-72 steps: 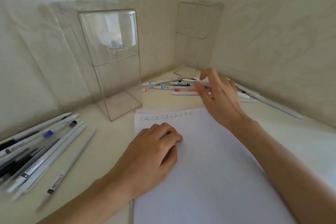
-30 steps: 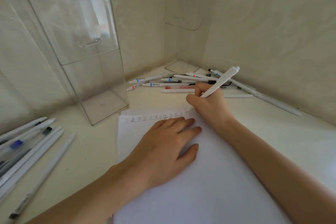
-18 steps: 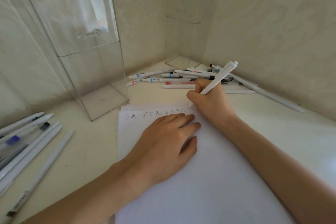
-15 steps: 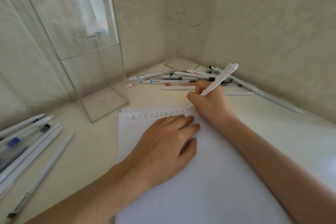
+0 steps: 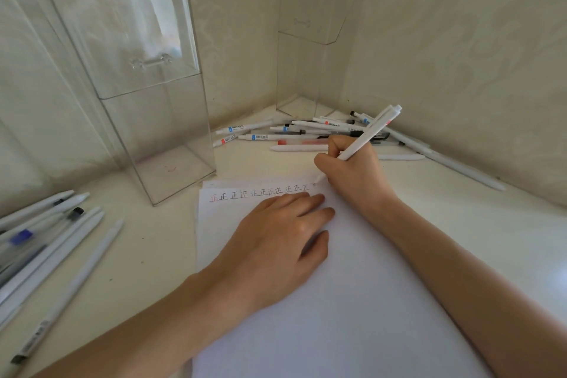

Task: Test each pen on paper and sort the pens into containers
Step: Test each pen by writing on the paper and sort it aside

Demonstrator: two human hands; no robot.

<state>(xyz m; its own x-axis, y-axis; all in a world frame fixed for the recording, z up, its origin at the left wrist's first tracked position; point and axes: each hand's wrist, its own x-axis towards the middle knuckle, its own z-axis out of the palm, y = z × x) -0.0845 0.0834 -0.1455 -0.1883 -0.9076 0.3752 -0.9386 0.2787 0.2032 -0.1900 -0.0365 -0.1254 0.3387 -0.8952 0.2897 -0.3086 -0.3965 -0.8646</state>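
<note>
Right hand [image 5: 352, 175] grips pen [image 5: 371, 133]; left hand [image 5: 276, 242] flat on paper [image 5: 352, 316]; 正 row [image 5: 260, 193].

The right hand [image 5: 352, 176] pinches a white click pen [image 5: 368, 133], tip down on the white paper sheet [image 5: 352, 316], ending a row of written characters [image 5: 260, 193] — the left hand [image 5: 276, 242] lies flat there.

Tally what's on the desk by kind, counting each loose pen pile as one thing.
Containers: 2 (left, back)
Pen piles: 2 (left, back)
Held pen: 1
Paper stack: 1
Total: 6
</note>
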